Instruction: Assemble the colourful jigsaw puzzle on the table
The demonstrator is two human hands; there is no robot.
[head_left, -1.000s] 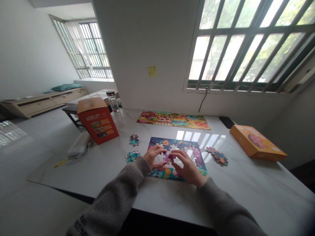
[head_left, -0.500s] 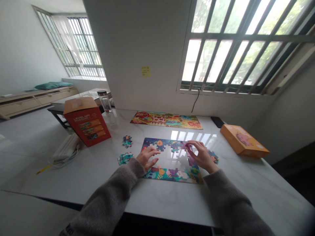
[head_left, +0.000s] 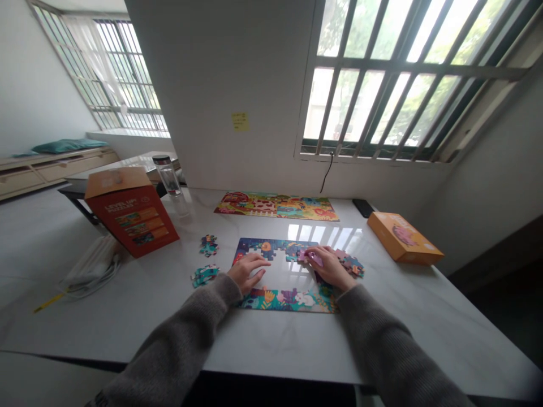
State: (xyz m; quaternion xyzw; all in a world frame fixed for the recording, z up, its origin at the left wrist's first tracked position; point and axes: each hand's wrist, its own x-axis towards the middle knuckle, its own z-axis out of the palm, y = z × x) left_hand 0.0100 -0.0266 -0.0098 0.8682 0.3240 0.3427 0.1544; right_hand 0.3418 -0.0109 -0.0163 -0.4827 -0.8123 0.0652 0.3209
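A partly assembled jigsaw puzzle (head_left: 271, 299) lies flat on the white table, its colourful border framing a bare middle. My left hand (head_left: 247, 272) rests over the puzzle's left edge, fingers apart and holding nothing. At the upper right inside of the frame, my right hand (head_left: 333, 268) pinches a pink-purple puzzle piece (head_left: 313, 257) between thumb and fingers. Whether that piece is seated among its neighbours I cannot tell. Loose puzzle pieces (head_left: 353, 263) lie just right of my right hand. Two small piles, an upper one (head_left: 209, 245) and a lower one (head_left: 205, 275), sit left of the puzzle.
A long finished puzzle (head_left: 275, 206) lies near the wall. A red puzzle box (head_left: 133, 212) and a glass bottle (head_left: 168, 176) stand at left, beside a white power strip (head_left: 91, 265). An orange box (head_left: 403, 237) and a black phone (head_left: 363, 208) are at right.
The view has shifted slightly, so the scene sits further left. My right hand has moved a little inward and down with the piece, uncovering more of the right-hand pile. My left hand stays put.
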